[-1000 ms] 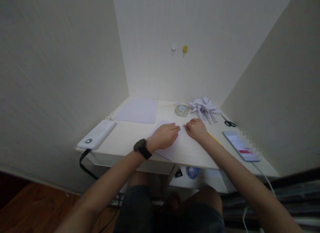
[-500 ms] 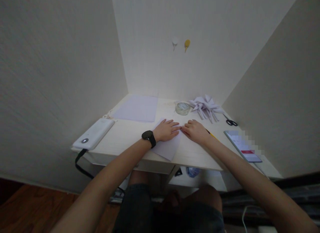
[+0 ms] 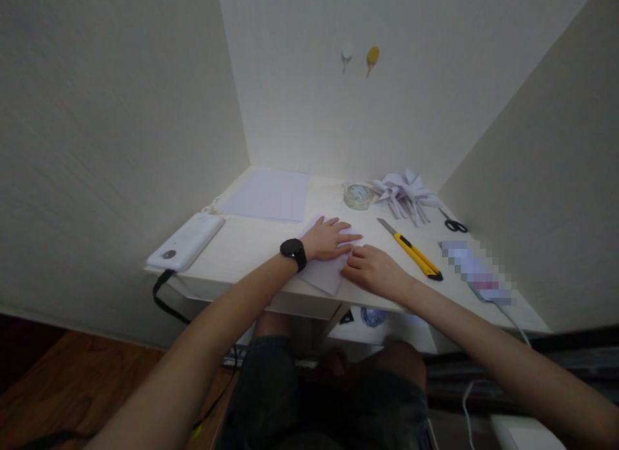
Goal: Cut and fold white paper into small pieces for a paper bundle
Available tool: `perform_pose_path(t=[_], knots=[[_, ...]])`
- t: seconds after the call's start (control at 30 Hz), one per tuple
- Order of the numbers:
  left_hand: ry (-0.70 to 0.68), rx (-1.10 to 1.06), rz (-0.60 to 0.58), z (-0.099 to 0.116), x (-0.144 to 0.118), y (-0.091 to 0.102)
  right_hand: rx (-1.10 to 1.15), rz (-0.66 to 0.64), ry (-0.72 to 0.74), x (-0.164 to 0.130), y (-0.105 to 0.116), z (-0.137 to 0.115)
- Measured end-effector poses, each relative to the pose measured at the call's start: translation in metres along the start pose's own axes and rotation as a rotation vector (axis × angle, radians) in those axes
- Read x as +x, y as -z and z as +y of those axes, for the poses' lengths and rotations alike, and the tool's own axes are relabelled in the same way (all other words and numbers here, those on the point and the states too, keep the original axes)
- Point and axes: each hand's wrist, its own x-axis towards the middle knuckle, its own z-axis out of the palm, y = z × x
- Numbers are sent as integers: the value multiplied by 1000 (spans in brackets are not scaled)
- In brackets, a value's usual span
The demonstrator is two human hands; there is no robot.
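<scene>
A folded sheet of white paper (image 3: 325, 273) lies near the front edge of the pale wooden desk (image 3: 251, 244). My left hand (image 3: 331, 238), with a black watch on its wrist, lies flat on the sheet with fingers spread. Just to the right, my right hand (image 3: 371, 269) presses its fingertips on the paper's right edge, nearer to me than the left hand. Neither hand grips anything.
A yellow utility knife (image 3: 413, 249) lies right of my hands. Farther back are a tape roll (image 3: 358, 195), a pile of folded paper pieces (image 3: 405, 192), scissors (image 3: 454, 224) and a blank sheet (image 3: 267, 194). A white power bank (image 3: 186, 242) lies left, a phone (image 3: 476, 271) right.
My right hand slid toward me along the paper's right edge, uncovering the yellow knife. My left hand stayed flat on the sheet. The view tilted slightly.
</scene>
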Motion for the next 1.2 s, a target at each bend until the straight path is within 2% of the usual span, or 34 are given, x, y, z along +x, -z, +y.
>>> perform_pose_path(t=[0.27, 0.4, 0.57, 0.67, 0.77, 0.87, 0.93, 1.03, 1.2], knots=[[17, -19, -3, -3, 3, -2, 80, 6, 82, 4, 11, -25], [25, -13, 8, -3, 2, -5, 102, 22, 138, 3, 14, -29], [35, -17, 5, -3, 2, -6, 134, -21, 151, 5, 16, -28], [87, -14, 9, -6, 7, -6, 143, 4, 106, 4, 13, -22], [149, 3, 21, -11, 15, -7, 127, 68, -7, 1, 4, -8], [125, 8, 33, -14, 21, -9, 45, 118, -139, -3, -6, 10], [98, -2, 29, -14, 23, -11, 8, 119, -165, -6, -12, 19], [96, -9, 0, -12, 21, -12, 22, 107, -122, -7, -13, 19], [119, -7, -29, -7, 16, -12, 83, 73, 26, -8, 2, -1]])
